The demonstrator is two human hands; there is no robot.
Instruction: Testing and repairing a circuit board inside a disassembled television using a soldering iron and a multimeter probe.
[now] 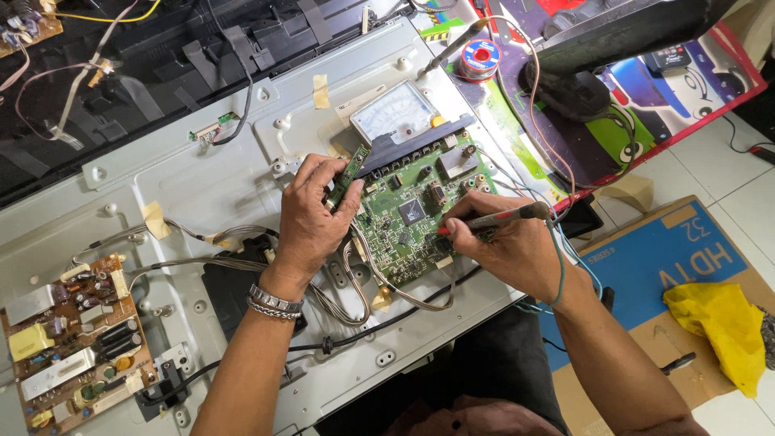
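Both forearms are bare with no sleeves showing, the left hand (311,222) wears a silver-coloured link bracelet (274,303) at the wrist, the right hand (508,246) seemingly bare of jewellery.

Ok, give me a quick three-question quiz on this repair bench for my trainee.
1. True or false: the left hand holds a narrow green strip board.
2. What does the right hand hold? A) red probe B) pliers C) tape roll
3. Fill in: the probe's tip touches the green ____ board.

Key: 1 true; 2 A; 3 main. Nearby lie an analog meter, a solder spool and a brown power board on the metal panel.
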